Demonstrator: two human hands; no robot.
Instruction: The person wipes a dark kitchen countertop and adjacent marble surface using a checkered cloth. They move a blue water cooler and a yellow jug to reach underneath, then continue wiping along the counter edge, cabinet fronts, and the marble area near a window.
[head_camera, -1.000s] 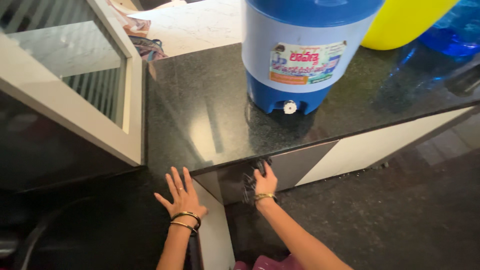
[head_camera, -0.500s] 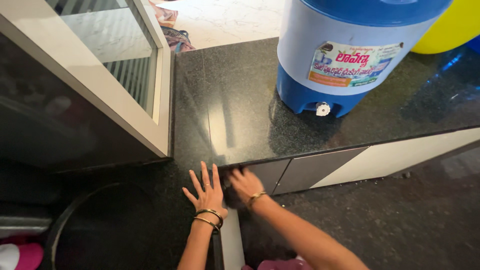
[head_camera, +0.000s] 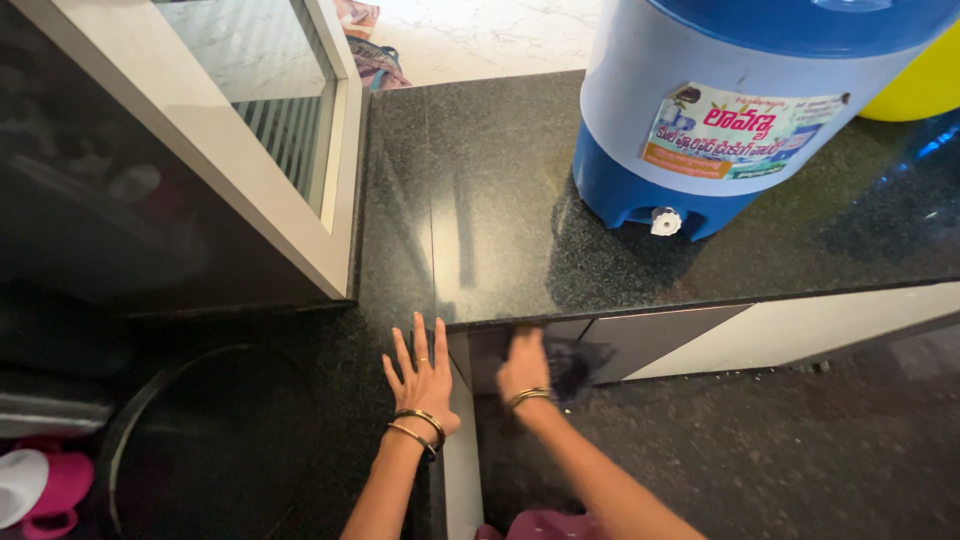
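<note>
Here I see my left hand flat on the black granite counter, fingers spread wide, right hand pressing a dark cloth against the cabinet front, fingers closed on it, blue-and-white water dispenser far right.

Water dispenser on counter, cabinet left, cloth below edge

daylight glares in a streak on the black countertop, shadows below, right hand motion-blurred.
</note>
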